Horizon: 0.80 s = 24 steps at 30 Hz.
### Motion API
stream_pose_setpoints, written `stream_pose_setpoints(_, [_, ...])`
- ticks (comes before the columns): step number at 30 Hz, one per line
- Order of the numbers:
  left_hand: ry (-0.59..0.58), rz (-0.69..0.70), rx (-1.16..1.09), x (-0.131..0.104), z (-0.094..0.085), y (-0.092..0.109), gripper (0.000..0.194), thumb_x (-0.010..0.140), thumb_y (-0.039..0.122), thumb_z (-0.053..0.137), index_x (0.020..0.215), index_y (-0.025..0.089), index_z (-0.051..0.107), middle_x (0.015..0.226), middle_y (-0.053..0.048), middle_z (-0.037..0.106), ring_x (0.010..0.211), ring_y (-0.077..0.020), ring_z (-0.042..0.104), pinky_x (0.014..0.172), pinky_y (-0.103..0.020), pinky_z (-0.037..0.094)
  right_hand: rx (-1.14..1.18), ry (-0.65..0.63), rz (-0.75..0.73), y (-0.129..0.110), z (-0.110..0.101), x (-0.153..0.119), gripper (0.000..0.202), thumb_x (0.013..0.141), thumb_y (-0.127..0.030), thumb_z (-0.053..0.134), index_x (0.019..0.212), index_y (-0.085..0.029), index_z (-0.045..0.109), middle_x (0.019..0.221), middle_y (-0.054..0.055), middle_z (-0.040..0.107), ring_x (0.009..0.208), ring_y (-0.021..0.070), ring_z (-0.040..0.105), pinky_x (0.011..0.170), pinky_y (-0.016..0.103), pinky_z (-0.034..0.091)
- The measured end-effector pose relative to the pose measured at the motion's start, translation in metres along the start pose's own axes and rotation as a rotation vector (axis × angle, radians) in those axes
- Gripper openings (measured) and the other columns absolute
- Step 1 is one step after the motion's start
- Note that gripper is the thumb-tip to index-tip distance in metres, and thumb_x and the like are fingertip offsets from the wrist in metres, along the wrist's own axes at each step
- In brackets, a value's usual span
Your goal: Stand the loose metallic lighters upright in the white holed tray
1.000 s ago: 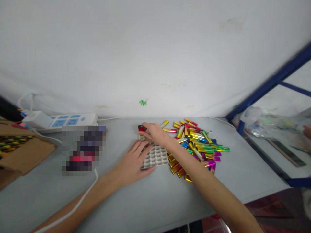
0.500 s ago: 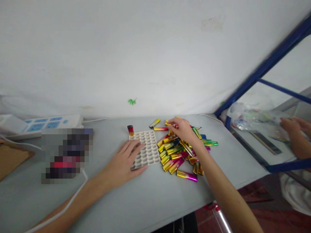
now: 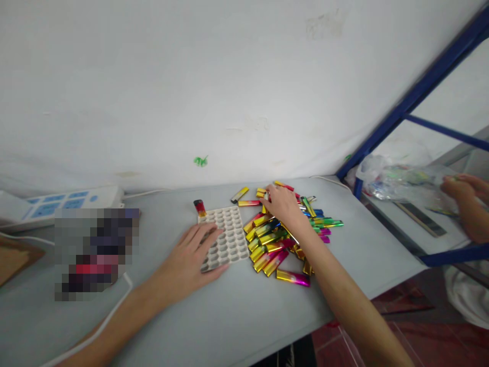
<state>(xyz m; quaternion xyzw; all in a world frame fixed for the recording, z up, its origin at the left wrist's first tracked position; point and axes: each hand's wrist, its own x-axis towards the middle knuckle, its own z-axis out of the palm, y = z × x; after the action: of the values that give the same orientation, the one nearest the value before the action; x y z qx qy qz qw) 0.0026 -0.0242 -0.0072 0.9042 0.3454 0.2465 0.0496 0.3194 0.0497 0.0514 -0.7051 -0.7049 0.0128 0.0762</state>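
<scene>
In the head view, the left hand (image 3: pixel 193 250) lies on the left side of a pale tray (image 3: pixel 231 234) full of little cups. Its fingers are a bit spread and nearly flat, pressing on top of the cups, and its thumb runs along the near edge. It is not closed around anything. Just past those fingers, at the far left corner of the tray, a red and black lighter (image 3: pixel 200 208) stands up, tipping a little to the left. The right hand (image 3: pixel 284 204) is over the far part of a big pile of shiny lighters (image 3: pixel 271 237), with its fingers bent down and its thumb a little apart from them. I cannot tell if the fingertips have hold of one. The pile spreads under and around this hand, right beside the tray. To the left of the right fingers lie a yellow lighter (image 3: pixel 240 194) and a red and yellow lighter (image 3: pixel 249 203). Nearer than the fingers, at the near edge of the pile, is a yellow and purple lighter (image 3: pixel 292 278). Far left of the left fingers are a white power strip (image 3: pixel 69 201) and a blurred-out thing (image 3: pixel 103 250). Well to the right of the right fingers, past a blue metal frame (image 3: pixel 385 125), another person's hands (image 3: pixel 458 188) are near a clear plastic bag (image 3: pixel 393 178).
</scene>
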Motion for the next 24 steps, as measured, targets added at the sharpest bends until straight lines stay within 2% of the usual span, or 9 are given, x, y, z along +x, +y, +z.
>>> stream_pose_setpoints(5, [0.011,-0.002,-0.009,0.000,0.001,0.001,0.063,0.101,0.052,0.072,0.153,0.020,0.058,0.148,-0.017,0.064,0.139,-0.0366,0.061,0.122,-0.056,0.052,0.070,-0.039,-0.032,-0.008,0.007,0.003,0.026,0.104,-0.023,0.065,0.127,-0.013,0.073,0.122,0.023,0.080,0.118,0.0367,0.075,0.103,0.045,0.052])
stream_pose_setpoints(9, [0.003,0.013,0.010,0.000,-0.001,0.003,0.062,0.102,0.050,0.072,0.153,0.018,0.057,0.148,-0.018,0.063,0.139,-0.0365,0.060,0.122,-0.056,0.052,0.238,0.001,-0.085,-0.003,0.012,0.007,0.017,0.103,-0.021,0.066,0.117,-0.015,0.075,0.112,0.017,0.082,0.105,0.0308,0.076,0.097,0.040,0.055])
stream_pose_setpoints(11, [-0.006,0.008,0.007,0.001,-0.002,0.004,0.062,0.102,0.051,0.072,0.153,0.019,0.058,0.149,-0.018,0.063,0.140,-0.0366,0.060,0.122,-0.056,0.052,0.482,0.046,-0.112,-0.002,0.010,0.007,0.013,0.104,-0.027,0.066,0.109,-0.017,0.073,0.104,0.013,0.081,0.097,0.0273,0.077,0.092,0.038,0.057])
stream_pose_setpoints(13, [-0.008,-0.005,-0.003,0.001,-0.003,0.004,0.063,0.101,0.053,0.072,0.153,0.020,0.058,0.149,-0.017,0.063,0.140,-0.0366,0.060,0.123,-0.056,0.052,0.829,0.053,-0.154,-0.004,0.006,0.003,0.017,0.105,-0.035,0.065,0.107,-0.019,0.070,0.100,0.009,0.079,0.093,0.0244,0.077,0.087,0.037,0.059])
stream_pose_setpoints(16, [-0.005,-0.019,-0.012,0.000,-0.004,0.005,0.063,0.101,0.053,0.072,0.154,0.022,0.059,0.148,-0.016,0.065,0.140,-0.0367,0.061,0.123,-0.056,0.052,1.195,-0.070,-0.224,-0.012,-0.002,-0.010,0.028,0.107,-0.052,0.061,0.110,-0.024,0.063,0.094,0.003,0.075,0.083,0.0196,0.074,0.082,0.035,0.061])
stream_pose_setpoints(18, [-0.002,-0.017,-0.010,0.000,-0.004,0.005,0.062,0.100,0.052,0.072,0.154,0.022,0.058,0.148,-0.016,0.066,0.139,-0.0366,0.062,0.123,-0.057,0.053,1.287,-0.142,-0.270,-0.021,-0.005,-0.020,0.037,0.106,-0.063,0.061,0.106,-0.026,0.059,0.086,-0.001,0.069,0.071,0.0163,0.066,0.075,0.033,0.059])
stream_pose_setpoints(21, [0.007,-0.015,-0.002,0.000,-0.004,0.006,0.064,0.099,0.049,0.075,0.154,0.022,0.057,0.148,-0.016,0.065,0.140,-0.0364,0.062,0.123,-0.056,0.054,1.335,-0.208,-0.260,-0.035,-0.005,-0.031,0.046,0.104,-0.073,0.059,0.097,-0.028,0.052,0.074,-0.006,0.052,0.058,0.0134,0.046,0.055,0.028,0.044])
stream_pose_setpoints(24, [0.014,-0.013,0.003,0.001,-0.005,0.007,0.066,0.098,0.048,0.076,0.155,0.023,0.055,0.149,-0.016,0.064,0.141,-0.0366,0.061,0.122,-0.055,0.054,1.275,-0.152,-0.176,-0.049,-0.001,-0.039,0.051,0.104,-0.075,0.055,0.085,-0.029,0.043,0.068,-0.007,0.040,0.057,0.0139,0.036,0.050,0.028,0.032])
